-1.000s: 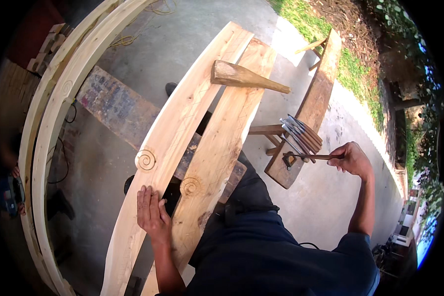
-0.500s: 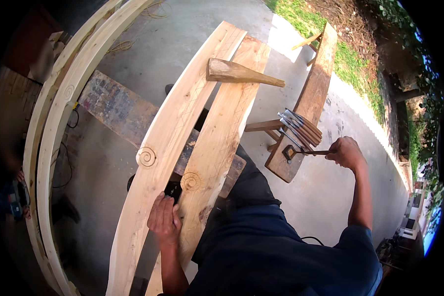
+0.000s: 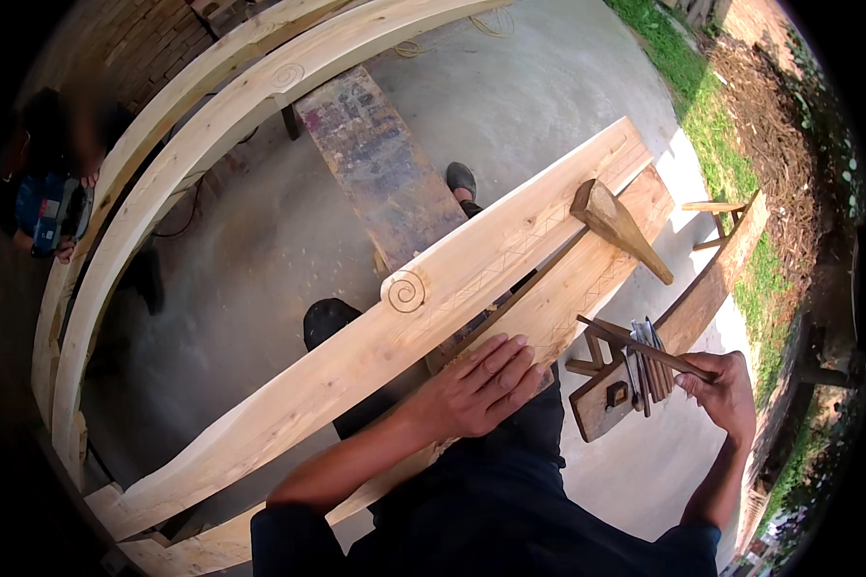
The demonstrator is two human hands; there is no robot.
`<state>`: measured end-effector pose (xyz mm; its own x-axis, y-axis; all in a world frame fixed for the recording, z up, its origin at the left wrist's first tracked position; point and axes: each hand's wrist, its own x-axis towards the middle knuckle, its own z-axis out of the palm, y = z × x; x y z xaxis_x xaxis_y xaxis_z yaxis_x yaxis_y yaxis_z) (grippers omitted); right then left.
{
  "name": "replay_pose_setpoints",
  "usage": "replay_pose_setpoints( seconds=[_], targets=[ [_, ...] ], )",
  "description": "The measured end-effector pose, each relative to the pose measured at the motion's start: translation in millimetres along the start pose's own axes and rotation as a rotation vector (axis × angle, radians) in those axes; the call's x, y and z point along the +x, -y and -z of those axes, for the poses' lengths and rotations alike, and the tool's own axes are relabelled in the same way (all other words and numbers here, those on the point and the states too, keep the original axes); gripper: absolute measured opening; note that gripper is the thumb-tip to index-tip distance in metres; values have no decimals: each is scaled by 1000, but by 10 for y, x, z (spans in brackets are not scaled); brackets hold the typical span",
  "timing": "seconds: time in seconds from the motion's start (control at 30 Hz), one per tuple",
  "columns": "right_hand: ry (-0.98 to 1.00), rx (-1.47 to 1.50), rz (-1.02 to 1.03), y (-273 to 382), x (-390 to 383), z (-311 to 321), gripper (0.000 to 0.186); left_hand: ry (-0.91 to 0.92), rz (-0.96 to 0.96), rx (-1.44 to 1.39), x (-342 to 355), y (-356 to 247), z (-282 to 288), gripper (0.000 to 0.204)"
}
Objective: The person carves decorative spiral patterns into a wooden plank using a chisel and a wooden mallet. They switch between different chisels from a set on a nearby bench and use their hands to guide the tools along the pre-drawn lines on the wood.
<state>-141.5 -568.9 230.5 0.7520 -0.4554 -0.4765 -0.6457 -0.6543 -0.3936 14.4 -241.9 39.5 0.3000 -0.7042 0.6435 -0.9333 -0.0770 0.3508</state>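
Note:
My left hand (image 3: 486, 389) lies with fingers stretched out on the nearer pale board (image 3: 563, 293), holding nothing that I can see. Beside it runs a second long board (image 3: 471, 264) with a carved spiral and pencilled zigzag lines. My right hand (image 3: 726, 389) grips one end of a thin dark stick (image 3: 635, 342), raised over a narrow bench and pointing left toward the boards. Below the stick, a bundle of chisels (image 3: 655, 373) lies on the bench, next to a small dark square box (image 3: 617, 393). A wooden mallet (image 3: 606, 216) rests across both boards' far ends.
The narrow wooden bench (image 3: 698, 303) stands at my right. A paint-stained plank (image 3: 380, 159) extends under the boards. Long curved beams (image 3: 192, 115) arch along the left, where another person holds a blue power tool (image 3: 48, 216). A yellow cord (image 3: 409, 48) lies on the concrete.
My view has turned left. The stick has lifted from the small square box and swung toward the boards. My left hand has moved from the gap between the boards onto the nearer one, fingers straightened.

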Motion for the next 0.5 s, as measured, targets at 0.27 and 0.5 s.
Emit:
replay_pose_setpoints(
  seconds=[0.27,0.5],
  targets=[
    [328,20,553,776,1486,-356,39,-153,43,33,589,624,-564,51],
    [392,193,429,1038,1942,-569,35,-164,211,109,465,918,-789,44]
  ],
)
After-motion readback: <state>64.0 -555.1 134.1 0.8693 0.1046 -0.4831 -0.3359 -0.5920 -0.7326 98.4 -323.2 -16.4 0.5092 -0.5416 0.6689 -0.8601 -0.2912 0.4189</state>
